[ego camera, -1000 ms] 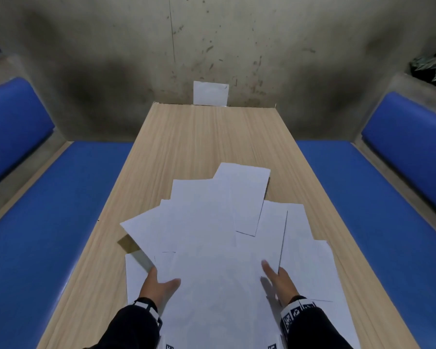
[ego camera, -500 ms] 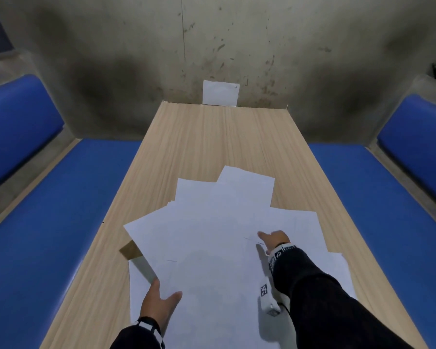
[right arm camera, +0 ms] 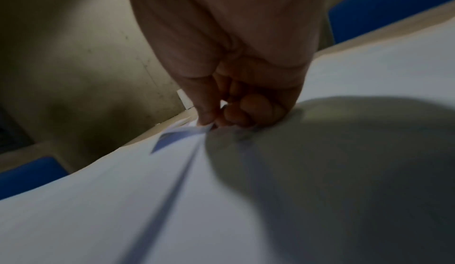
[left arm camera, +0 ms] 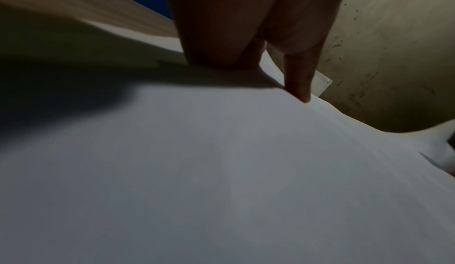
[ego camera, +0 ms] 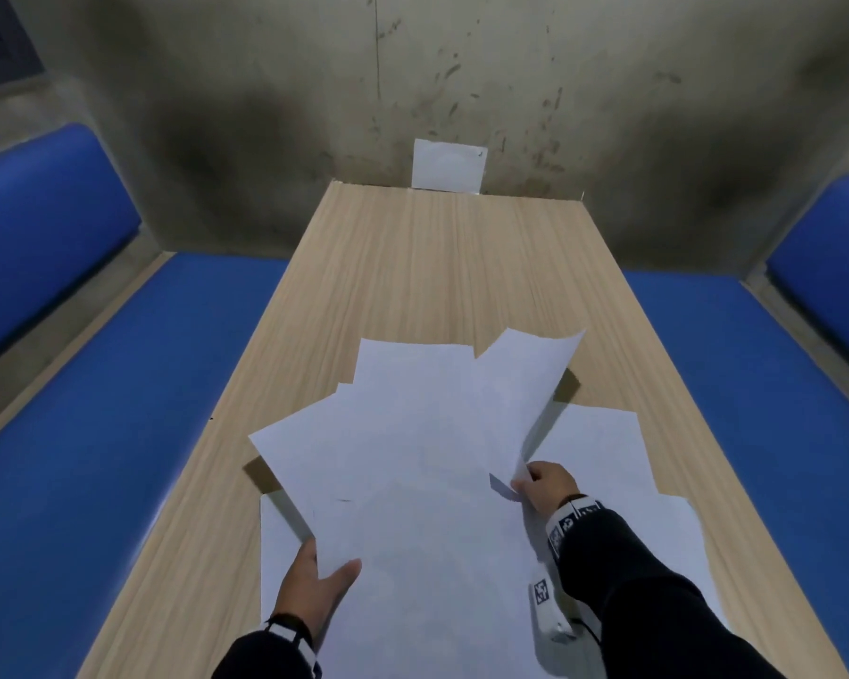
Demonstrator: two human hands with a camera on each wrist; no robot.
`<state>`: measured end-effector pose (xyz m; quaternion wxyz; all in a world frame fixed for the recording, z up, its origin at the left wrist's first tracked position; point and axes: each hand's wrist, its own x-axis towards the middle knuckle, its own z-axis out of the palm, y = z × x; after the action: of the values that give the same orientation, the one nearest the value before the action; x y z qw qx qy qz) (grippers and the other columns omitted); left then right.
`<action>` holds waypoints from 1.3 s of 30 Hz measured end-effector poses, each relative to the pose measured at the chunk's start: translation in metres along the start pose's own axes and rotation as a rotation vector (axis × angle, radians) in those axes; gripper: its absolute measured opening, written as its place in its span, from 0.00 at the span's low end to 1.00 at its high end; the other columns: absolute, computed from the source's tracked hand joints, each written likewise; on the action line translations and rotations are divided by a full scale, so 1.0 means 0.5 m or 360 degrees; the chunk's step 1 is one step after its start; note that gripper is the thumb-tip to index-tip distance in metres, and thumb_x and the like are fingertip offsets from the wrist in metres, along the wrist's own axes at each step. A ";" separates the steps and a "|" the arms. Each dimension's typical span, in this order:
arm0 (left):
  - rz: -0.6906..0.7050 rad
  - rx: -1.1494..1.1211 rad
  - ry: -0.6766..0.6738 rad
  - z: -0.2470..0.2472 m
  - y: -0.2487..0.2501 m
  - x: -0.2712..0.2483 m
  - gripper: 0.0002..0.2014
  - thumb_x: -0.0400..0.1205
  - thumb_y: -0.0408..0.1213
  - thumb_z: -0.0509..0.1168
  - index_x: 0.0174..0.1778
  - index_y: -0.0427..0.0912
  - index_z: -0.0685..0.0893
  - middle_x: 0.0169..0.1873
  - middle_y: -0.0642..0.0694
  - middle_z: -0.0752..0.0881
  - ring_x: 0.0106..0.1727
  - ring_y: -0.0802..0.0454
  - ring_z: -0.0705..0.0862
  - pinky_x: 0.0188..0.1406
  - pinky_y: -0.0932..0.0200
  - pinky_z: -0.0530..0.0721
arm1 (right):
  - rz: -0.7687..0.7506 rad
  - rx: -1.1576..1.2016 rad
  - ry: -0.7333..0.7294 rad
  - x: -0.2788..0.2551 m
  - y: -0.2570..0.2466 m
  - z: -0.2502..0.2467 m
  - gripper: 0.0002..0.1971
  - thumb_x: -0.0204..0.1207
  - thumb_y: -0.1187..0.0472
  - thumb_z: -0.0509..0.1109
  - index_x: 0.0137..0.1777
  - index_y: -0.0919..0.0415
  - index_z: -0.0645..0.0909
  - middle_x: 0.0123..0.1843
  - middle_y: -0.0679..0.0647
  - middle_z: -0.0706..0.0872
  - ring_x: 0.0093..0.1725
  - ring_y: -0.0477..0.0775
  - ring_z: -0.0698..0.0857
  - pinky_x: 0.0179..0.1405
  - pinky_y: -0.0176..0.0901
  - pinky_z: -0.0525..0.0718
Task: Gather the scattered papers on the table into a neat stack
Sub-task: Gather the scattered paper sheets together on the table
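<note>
Several white paper sheets (ego camera: 412, 433) lie overlapped on the near half of the wooden table (ego camera: 437, 267). My left hand (ego camera: 317, 588) holds the left edge of a fan of sheets, thumb on top and fingers hidden underneath; in the left wrist view the thumb presses on the white papers (left arm camera: 221, 171). My right hand (ego camera: 542, 485) pinches the near corner of one sheet (ego camera: 525, 384), which is lifted and tilted up on its right side. In the right wrist view thumb and fingertips (right arm camera: 209, 118) pinch that paper's corner (right arm camera: 182, 132). More sheets (ego camera: 604, 448) lie flat to the right.
A small white card (ego camera: 448, 166) stands against the stained wall at the table's far end. Blue benches (ego camera: 94, 458) run along both sides of the table. The far half of the tabletop is bare wood.
My right hand reached forward over the sheets, then pinched a sheet's corner and raised it, tilting it up. My left hand kept its grip at the left edge.
</note>
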<state>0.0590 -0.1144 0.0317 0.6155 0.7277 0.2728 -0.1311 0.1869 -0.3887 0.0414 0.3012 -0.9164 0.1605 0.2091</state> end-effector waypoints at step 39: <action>-0.0115 -0.0202 -0.0225 0.035 0.012 -0.001 0.15 0.73 0.21 0.70 0.52 0.38 0.80 0.48 0.37 0.87 0.43 0.45 0.84 0.54 0.50 0.79 | 0.0447 0.0981 0.0125 -0.188 0.111 0.037 0.08 0.74 0.69 0.70 0.50 0.67 0.75 0.51 0.64 0.86 0.38 0.54 0.80 0.30 0.30 0.79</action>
<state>0.0647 -0.1318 0.0334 0.6730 0.6658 0.2624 -0.1866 0.0772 -0.4042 0.0461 0.5259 -0.7585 0.3524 0.1548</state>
